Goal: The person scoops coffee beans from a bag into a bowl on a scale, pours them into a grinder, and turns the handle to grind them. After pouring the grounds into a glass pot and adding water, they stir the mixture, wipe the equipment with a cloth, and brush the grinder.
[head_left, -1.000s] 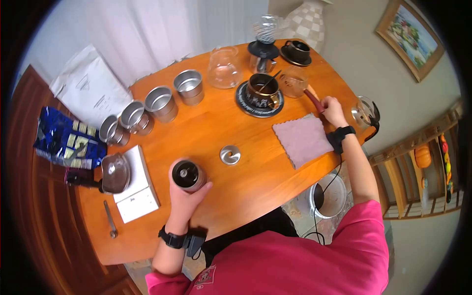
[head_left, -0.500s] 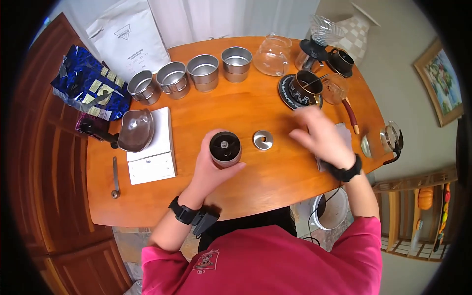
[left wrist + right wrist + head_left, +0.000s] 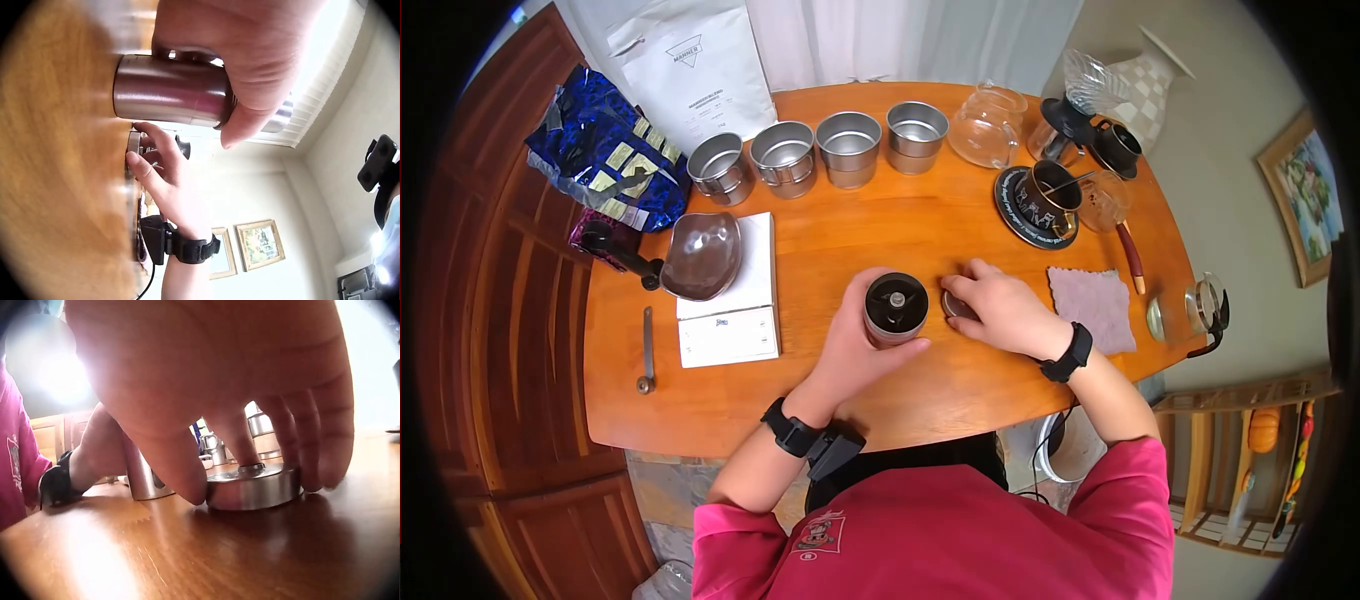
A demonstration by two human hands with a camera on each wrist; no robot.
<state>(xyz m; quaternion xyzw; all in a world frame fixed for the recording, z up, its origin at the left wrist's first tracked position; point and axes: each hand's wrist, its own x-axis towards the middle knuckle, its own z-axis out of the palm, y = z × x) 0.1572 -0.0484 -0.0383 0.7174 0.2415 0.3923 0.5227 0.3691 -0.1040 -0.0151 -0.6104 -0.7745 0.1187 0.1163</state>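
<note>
On the table before me, my left hand (image 3: 838, 345) grips an upright steel coffee grinder (image 3: 897, 305). Its top is uncovered, showing a dark inside with a shaft in the centre. The grinder's base stands on the wood in the left wrist view. Just to the right, my right hand (image 3: 1005, 312) holds the round steel grinder lid (image 3: 253, 492), which lies flat on the table. Thumb and fingers sit at opposite sides of its rim, while one finger reaches over its top. In the head view the hand covers most of the lid.
Left are a white scale (image 3: 730, 340), brown bowl (image 3: 700, 255), black-knobbed crank (image 3: 620, 250) and long spoon (image 3: 648, 350). Several steel cups (image 3: 848, 150) line the back beside coffee bags (image 3: 692, 75). Right are a black cup (image 3: 1050, 205), glass pot with wooden handle (image 3: 1132, 258) and pink cloth (image 3: 1095, 305).
My right hand has left the wooden handle near the cloth, moved left across the table and taken hold of the lid. The left hand keeps its grip on the grinder. The head view has shifted.
</note>
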